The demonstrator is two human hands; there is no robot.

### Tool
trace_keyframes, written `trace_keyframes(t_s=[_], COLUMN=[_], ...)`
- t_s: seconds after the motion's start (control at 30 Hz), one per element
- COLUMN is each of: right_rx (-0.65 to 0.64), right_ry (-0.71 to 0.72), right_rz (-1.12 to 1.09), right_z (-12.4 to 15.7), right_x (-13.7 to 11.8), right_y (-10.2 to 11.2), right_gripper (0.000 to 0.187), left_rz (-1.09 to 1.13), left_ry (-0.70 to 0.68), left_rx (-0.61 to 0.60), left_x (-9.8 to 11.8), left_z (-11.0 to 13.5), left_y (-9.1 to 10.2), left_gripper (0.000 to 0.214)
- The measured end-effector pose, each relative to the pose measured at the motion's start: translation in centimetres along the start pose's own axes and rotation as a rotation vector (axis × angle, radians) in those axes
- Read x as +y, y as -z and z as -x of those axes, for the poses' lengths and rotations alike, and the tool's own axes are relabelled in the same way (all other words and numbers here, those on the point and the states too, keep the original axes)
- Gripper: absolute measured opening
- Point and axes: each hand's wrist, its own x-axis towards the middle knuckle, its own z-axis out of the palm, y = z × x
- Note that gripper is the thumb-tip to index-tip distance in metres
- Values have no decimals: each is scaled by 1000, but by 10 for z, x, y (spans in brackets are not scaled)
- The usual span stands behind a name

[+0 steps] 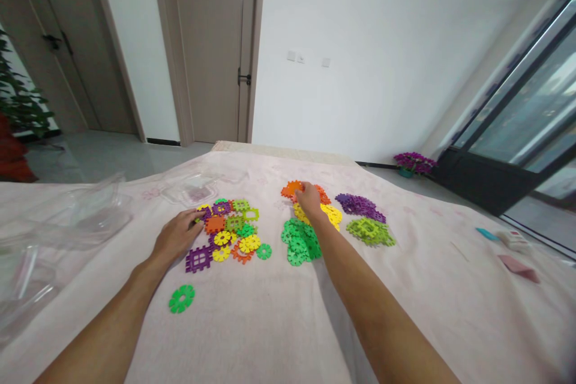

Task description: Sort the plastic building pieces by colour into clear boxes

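Observation:
At the left edge of a mixed heap of plastic interlocking pieces, my left hand [179, 233] has its fingers closed at a purple square piece [204, 212]. The heap also holds orange square pieces [215, 225], lime square pieces [234, 223], yellow discs [249, 243] and green discs. My right hand [309, 198] pinches an orange piece [292, 188] over the orange pile; its fingertips are partly hidden. Just below that hand lie yellow discs [332, 215], partly covered by my wrist, and a pile of green discs [300, 242].
Purple pieces [360, 206] and lime pieces [371, 231] form piles on the right. A lone green disc [182, 299] lies front left. Clear plastic bags [85, 210] cover the left side. A white box [513, 240] and a pink cloth-like item [519, 267] are far right on the pink tablecloth [252, 324].

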Motion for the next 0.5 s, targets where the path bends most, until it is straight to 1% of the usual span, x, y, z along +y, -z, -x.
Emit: trace_keyframes(t_s=[0.07, 0.1, 0.13, 0.2, 0.23, 0.3, 0.4, 0.5], right_rx=[87, 106, 96, -8, -96, -196, -276, -337], right_ry=[-53, -48, -16, 119, 210, 351, 450, 525], right_rz=[-29, -61, -103, -193, -226, -240, -180, -89], right_z=[-2, 1, 7, 27, 40, 70, 110, 130], right_x=[5, 5, 3, -6, -12, -27, -47, -61], right_y=[7, 9, 9, 5, 2, -5, -11, -12], right_gripper=[42, 43, 41, 34, 30, 24, 25, 30], left_rz=[2, 2, 2, 0, -2, -6, -13, -11], left_ry=[5, 7, 9, 8, 6, 4, 7, 6], left_rx=[8, 12, 14, 13, 11, 6, 8, 11], left_x=[1, 2, 2, 3, 3, 4, 4, 3], left_z=[0, 0, 0, 0, 0, 0, 0, 0], left_y=[1, 1, 2, 2, 2, 3, 3, 2], left_gripper=[51, 51, 51, 50, 50, 49, 48, 48])
